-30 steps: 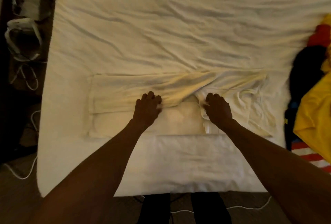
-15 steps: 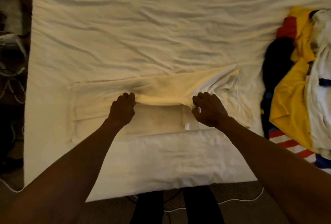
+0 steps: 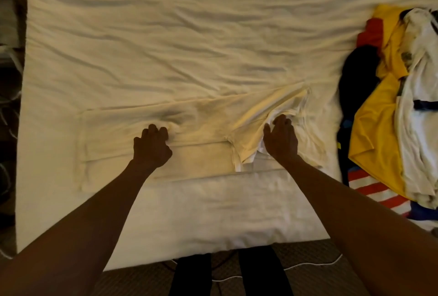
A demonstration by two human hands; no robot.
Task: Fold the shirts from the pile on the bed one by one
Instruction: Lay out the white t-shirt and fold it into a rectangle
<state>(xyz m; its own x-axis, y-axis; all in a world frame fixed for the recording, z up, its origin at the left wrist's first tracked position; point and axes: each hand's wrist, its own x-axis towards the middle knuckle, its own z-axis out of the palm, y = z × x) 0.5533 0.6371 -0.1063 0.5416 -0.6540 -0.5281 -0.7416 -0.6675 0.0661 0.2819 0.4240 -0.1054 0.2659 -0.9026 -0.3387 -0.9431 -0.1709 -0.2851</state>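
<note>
left hand (image 3: 151,147) pinches the cream shirt (image 3: 113,134); right hand (image 3: 280,140) fingertips hidden in folds, grip unclear.

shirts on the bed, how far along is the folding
Done: no finished, folded shirt shows anywhere on the bed. In hand: one cream shirt lies flat near the front edge, partly folded lengthwise; the left hand and right hand both grip its upper layer. Left: finishing that fold, then the whole pile at the right, with yellow, white, dark and striped pieces heaped unfolded.
</note>
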